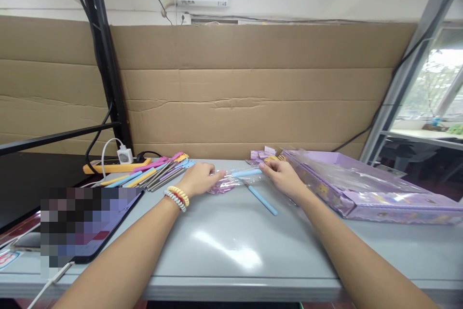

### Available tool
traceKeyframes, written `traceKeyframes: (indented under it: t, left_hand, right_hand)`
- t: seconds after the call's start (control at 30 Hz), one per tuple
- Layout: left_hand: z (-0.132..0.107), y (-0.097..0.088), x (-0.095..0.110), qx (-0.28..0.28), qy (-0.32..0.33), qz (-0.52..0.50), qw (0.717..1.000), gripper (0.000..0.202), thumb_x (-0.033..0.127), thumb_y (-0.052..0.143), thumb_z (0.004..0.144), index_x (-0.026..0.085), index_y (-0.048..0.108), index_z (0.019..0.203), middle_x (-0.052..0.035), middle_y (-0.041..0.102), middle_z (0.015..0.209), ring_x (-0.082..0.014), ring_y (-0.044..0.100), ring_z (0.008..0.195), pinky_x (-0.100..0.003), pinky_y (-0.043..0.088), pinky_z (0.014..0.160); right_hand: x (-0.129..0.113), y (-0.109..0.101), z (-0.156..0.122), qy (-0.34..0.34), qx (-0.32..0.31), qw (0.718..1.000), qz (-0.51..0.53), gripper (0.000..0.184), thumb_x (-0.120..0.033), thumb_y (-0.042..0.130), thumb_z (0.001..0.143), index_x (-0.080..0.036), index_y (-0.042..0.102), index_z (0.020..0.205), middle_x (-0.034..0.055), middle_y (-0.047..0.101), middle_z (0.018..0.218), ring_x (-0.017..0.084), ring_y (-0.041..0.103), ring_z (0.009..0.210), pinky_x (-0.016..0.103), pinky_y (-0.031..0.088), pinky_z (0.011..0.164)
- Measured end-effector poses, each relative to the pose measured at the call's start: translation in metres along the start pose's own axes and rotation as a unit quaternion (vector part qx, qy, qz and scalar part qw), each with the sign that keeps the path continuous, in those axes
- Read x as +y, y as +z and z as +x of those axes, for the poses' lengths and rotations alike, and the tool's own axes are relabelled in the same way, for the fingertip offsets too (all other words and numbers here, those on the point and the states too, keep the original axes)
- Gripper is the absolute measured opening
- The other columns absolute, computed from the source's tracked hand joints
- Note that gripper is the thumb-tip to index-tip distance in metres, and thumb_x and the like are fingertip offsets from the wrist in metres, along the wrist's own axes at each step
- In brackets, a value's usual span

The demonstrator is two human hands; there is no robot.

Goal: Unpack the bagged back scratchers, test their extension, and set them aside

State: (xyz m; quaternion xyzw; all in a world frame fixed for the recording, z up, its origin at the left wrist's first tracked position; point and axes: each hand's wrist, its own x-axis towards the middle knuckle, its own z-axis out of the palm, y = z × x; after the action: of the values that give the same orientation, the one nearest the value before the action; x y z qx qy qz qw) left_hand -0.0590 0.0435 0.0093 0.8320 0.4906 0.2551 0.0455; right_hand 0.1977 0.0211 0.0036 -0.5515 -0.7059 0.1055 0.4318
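My left hand (199, 179), wearing beaded bracelets, is closed on the near end of a clear plastic sleeve (228, 180). My right hand (284, 178) pinches the end of a blue-handled back scratcher (246, 172), which lies in or against the sleeve; its head is hidden. Another blue handle (263, 200) with a thin metal shaft rests on the table below. Purple printed packets (221, 188) lie under the sleeve beside my left fingers. A yellow claw-shaped head (275, 158) shows behind my right hand.
Left, a pile of back scratchers (155, 176) with coloured handles and metal shafts lies beside a tablet (104, 224). Behind it sits a yellow power strip (115, 166). A purple box (390, 212) with plastic film stands at right. Small purple cards (261, 153) lie near the cardboard wall (253, 87).
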Motion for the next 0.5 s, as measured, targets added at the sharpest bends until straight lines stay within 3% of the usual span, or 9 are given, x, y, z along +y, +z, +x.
traceKeyframes:
  t: [0.2,0.33,0.5]
  left_hand:
    - [0.0001,0.0005,0.0007,0.005,-0.006,0.022,1.0,0.058,0.066,0.028,0.08,0.019,0.052,0.055,-0.0034,0.057,0.056,-0.0164,0.049,0.053,-0.027,0.026,0.052]
    - [-0.0004,0.0001,0.0007,0.005,-0.006,0.018,1.0,0.056,0.063,0.029,0.081,0.019,0.052,0.054,-0.0031,0.056,0.055,-0.0156,0.048,0.052,-0.027,0.025,0.051]
    - [-0.0007,-0.0003,-0.0008,0.009,-0.011,0.014,1.0,0.055,0.061,0.029,0.081,0.019,0.05,0.053,-0.0024,0.054,0.052,-0.0149,0.045,0.05,-0.027,0.024,0.05]
  right_hand:
    - [0.0008,-0.0006,-0.0001,-0.003,-0.007,1.0,0.02,0.045,-0.055,0.049,0.076,-0.017,0.041,0.055,-0.0039,0.035,0.052,0.009,0.031,0.052,0.024,0.024,0.051]
    - [0.0008,-0.0037,-0.0016,0.013,-0.021,0.997,0.071,0.043,-0.055,0.052,0.076,-0.016,0.05,0.058,-0.0037,0.038,0.052,0.008,0.03,0.05,0.023,0.022,0.049]
    - [0.0018,-0.0078,-0.0023,0.016,-0.089,0.983,0.159,0.041,-0.052,0.054,0.076,-0.013,0.065,0.069,0.0,0.05,0.056,0.008,0.033,0.05,0.024,0.022,0.047]
